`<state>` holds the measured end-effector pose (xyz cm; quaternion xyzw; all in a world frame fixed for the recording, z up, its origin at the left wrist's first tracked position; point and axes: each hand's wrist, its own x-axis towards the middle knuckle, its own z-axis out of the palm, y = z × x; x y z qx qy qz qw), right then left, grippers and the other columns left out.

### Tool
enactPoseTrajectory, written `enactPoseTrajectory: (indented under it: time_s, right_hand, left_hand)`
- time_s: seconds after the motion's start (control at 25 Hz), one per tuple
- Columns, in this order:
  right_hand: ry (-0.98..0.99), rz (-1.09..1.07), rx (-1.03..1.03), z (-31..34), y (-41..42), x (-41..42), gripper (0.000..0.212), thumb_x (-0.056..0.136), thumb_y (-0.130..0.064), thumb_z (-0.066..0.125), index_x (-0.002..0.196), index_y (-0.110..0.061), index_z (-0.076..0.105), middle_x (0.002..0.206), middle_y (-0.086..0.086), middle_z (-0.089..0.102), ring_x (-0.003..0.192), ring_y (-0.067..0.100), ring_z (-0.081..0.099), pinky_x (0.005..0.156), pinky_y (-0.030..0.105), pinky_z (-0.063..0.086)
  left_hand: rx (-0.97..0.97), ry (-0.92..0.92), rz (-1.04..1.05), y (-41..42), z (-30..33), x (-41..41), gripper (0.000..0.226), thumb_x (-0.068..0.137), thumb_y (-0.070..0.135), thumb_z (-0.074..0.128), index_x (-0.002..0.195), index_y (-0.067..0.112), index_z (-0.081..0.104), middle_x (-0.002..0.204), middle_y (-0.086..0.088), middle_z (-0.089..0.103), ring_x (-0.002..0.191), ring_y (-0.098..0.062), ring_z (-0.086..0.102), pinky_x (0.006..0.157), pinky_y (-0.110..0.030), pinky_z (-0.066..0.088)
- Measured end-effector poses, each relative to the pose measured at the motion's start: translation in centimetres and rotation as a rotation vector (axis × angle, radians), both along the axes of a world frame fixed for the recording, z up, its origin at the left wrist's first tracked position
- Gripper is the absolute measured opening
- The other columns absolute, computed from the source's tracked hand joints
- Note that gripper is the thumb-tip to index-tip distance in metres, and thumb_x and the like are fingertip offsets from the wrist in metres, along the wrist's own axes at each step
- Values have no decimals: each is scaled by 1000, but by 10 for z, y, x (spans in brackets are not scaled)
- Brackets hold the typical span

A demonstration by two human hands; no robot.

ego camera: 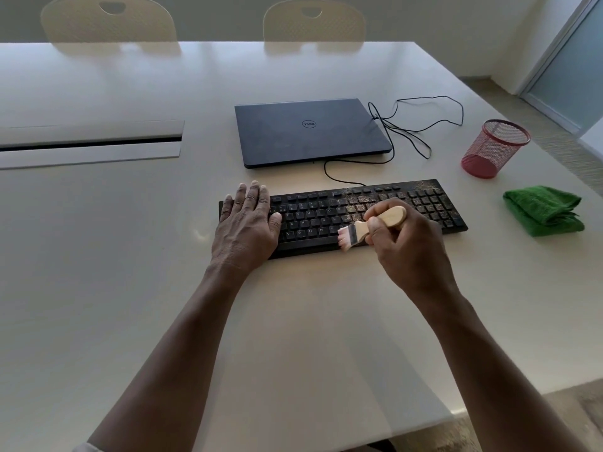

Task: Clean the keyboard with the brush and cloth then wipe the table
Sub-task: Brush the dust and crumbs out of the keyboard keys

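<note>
A black keyboard lies on the white table, with brownish dust over its right half. My left hand rests flat on the keyboard's left end, fingers straight. My right hand grips the wooden handle of a small brush. The brush's pale bristles touch the keyboard's front edge near the middle. A folded green cloth lies on the table to the right of the keyboard, apart from both hands.
A closed dark laptop sits behind the keyboard, with a thin black cable looping to its right. A red mesh cup stands at the right. Two chairs face the far edge. The table's right edge runs close to the cloth.
</note>
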<state>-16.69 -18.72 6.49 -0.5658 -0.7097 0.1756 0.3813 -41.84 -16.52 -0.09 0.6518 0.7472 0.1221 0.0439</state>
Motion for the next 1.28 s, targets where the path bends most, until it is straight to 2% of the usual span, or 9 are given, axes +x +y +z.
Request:
enactPoseTrajectory:
  time_s: [0.16,0.32,0.48,0.56,0.68,0.84,1.0,1.12,1.28]
  right_hand:
    - [104,66,-86,2,2,-4,12,98,-25,59,93,-23,69,77,-8,74,70,6,73,71,36,60]
    - [-95,-57,41,5,6,-1,10,96,-26,59,94,-21,68,80,-3,75,77,21,74,78,39,58]
    - [90,17,-80,7,17,-4,12,98,-23,60,94,-21,70,74,-5,74,69,9,74,75,42,62]
    - [-14,-1,-41,5,21,-1,12,97,-27,59,94,-21,69,78,-3,75,73,17,74,76,42,61]
    - [-182,-60,46,12,28,4,11,97,-25,59,94,-20,68,83,2,75,78,25,71,77,33,55]
    - [24,44,-90,19,42,-3,12,98,-24,60,93,-21,70,71,-2,74,71,15,75,82,44,61]
    - [-172,66,-104,24,52,-2,12,99,-26,59,98,-22,70,81,-2,74,79,20,73,80,37,60]
    - [-326,6,-46,35,61,-2,13,99,-26,57,100,-20,69,86,1,70,79,22,65,74,26,48]
    - [-125,97,-147,39,67,-10,13,100,-26,59,101,-21,70,82,-2,72,74,16,71,78,33,60]
  left_hand:
    - [4,-5,1,-1,1,1,64,106,45,25,161,15,11,168,-4,4,155,-20,-3,125,-38,-4]
    - [5,-7,1,-2,1,1,64,106,46,26,161,16,12,168,-4,5,155,-20,-3,125,-37,-4]
    - [9,-18,-2,-3,2,1,64,106,45,26,160,15,12,168,-4,5,155,-20,-2,125,-38,-4]
    - [8,-16,-5,-2,1,1,64,106,45,26,160,15,12,168,-5,6,155,-20,-2,125,-38,-4]
    - [7,-8,-4,-2,1,1,64,106,46,25,161,15,11,168,-4,5,155,-20,-2,125,-38,-4]
    - [4,-6,-2,-3,2,1,64,106,46,25,161,15,10,168,-4,4,155,-20,-2,125,-38,-4]
    - [6,-12,-4,-3,2,2,64,106,45,25,160,15,10,168,-4,4,155,-20,-2,125,-37,-4]
    - [4,-10,-4,-3,2,2,64,106,46,25,161,15,10,168,-4,4,155,-20,-2,125,-37,-4]
    - [7,-1,-1,-2,1,2,64,106,46,25,161,16,10,168,-4,5,155,-20,-1,125,-37,-4]
